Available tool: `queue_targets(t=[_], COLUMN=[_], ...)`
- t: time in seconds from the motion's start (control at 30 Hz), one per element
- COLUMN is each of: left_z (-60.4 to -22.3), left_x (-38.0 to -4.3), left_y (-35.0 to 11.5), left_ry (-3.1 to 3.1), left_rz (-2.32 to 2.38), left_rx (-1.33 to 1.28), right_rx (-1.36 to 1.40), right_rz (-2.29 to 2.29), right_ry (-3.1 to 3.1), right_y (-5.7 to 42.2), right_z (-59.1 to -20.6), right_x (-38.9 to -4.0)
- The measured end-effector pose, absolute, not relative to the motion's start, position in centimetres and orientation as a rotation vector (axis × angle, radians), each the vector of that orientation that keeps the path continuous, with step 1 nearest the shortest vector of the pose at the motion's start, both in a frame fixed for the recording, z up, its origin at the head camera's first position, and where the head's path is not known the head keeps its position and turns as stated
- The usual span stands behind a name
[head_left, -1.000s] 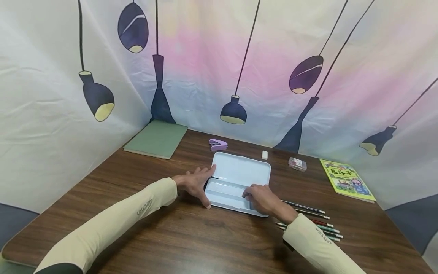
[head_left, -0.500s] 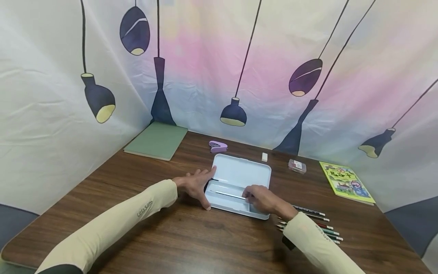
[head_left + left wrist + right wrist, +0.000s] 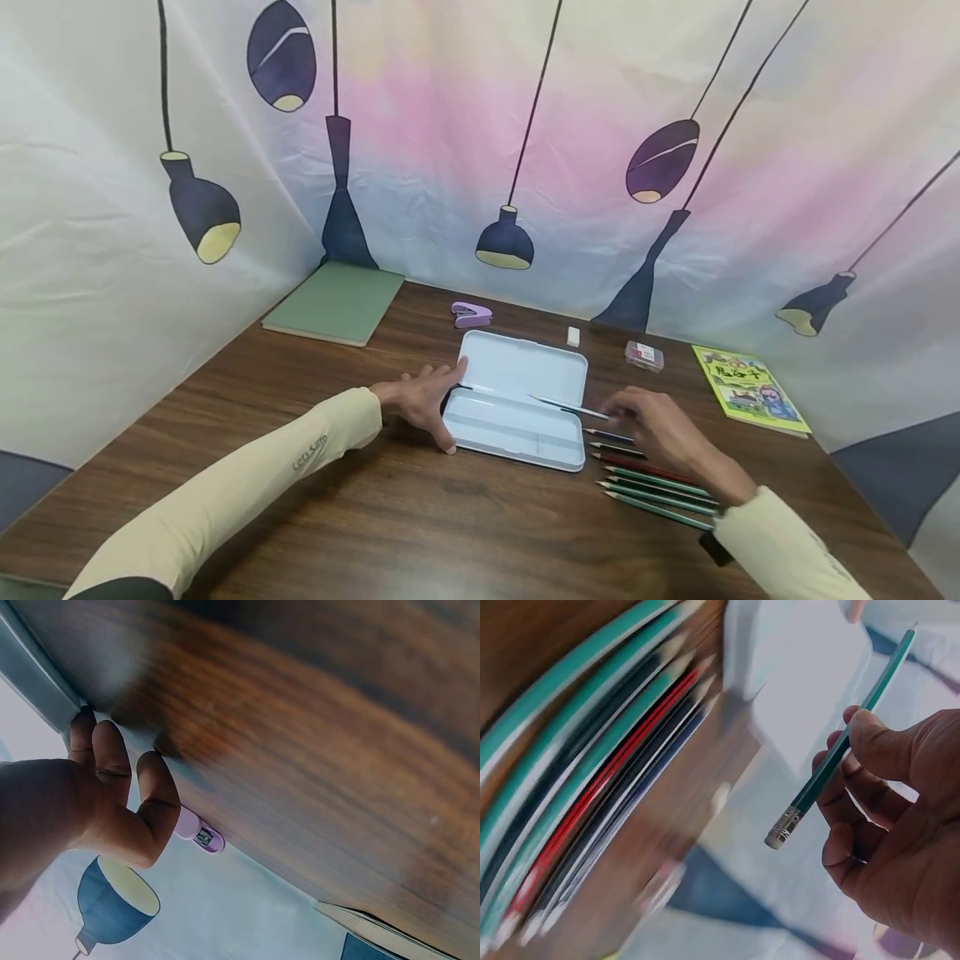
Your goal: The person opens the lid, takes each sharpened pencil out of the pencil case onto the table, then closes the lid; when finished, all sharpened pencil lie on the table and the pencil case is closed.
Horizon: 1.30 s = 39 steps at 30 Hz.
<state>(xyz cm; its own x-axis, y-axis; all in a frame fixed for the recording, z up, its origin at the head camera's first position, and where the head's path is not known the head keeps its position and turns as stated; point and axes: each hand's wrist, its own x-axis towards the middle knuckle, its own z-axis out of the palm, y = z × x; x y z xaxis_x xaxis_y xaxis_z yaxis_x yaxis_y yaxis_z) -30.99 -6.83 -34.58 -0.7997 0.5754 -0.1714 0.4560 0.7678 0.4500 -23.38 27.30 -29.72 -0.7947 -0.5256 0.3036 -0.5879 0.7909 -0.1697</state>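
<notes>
A light blue pencil case [image 3: 525,367] lies with its lid folded back, and its divided tray shows no pencils. My left hand [image 3: 427,402] is at the case's left side, thumb by the front corner and fingers spread toward the lid. In the left wrist view, my fingers [image 3: 111,754] reach the case's edge [image 3: 34,675]. Right of the case, my right hand [image 3: 660,425] pinches a green pencil [image 3: 855,731] between thumb and fingers. The pencil's point is toward the case, overlapping the lid's lower edge in the head view; its eraser end faces back past my fingers.
Several green, black and red pencils [image 3: 660,492] lie side by side under and beside my right forearm. Behind the case are a purple stapler [image 3: 471,315], a white eraser [image 3: 573,337] and a small clear box [image 3: 644,356]. A green notebook [image 3: 333,304] and yellow book [image 3: 750,392] lie farther out.
My right hand, inside the tray one second ago, has lifted out and moved right with the green pencil in its fingers. My left hand stays at the case's left side.
</notes>
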Motion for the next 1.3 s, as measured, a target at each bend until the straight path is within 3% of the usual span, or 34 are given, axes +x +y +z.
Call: queue_targets(t=[0.43,0.97,1.1,1.3], left_z=[-34.5,-34.2,-34.3,-34.6], left_x=[-30.9,-31.1,-30.9,-30.7], left_y=[-7.1,-7.1,-7.1,-6.9], left_ry=[2.658,2.652,2.654,2.671], left_rz=[0.584,0.568,0.567,0.633], left_rx=[0.809,0.79,0.798,0.825], right_rx=[0.604,0.52,0.702,0.862], right_rz=[0.457,0.442,0.38,0.22], right_ry=[-3.069,-3.108,-2.88,-2.652], right_y=[35.0,35.4,34.1,28.9], right_z=[-32.5,-33.8,-31.8,-30.1], right_x=[-17.2,-16.5,-17.9,-24.7])
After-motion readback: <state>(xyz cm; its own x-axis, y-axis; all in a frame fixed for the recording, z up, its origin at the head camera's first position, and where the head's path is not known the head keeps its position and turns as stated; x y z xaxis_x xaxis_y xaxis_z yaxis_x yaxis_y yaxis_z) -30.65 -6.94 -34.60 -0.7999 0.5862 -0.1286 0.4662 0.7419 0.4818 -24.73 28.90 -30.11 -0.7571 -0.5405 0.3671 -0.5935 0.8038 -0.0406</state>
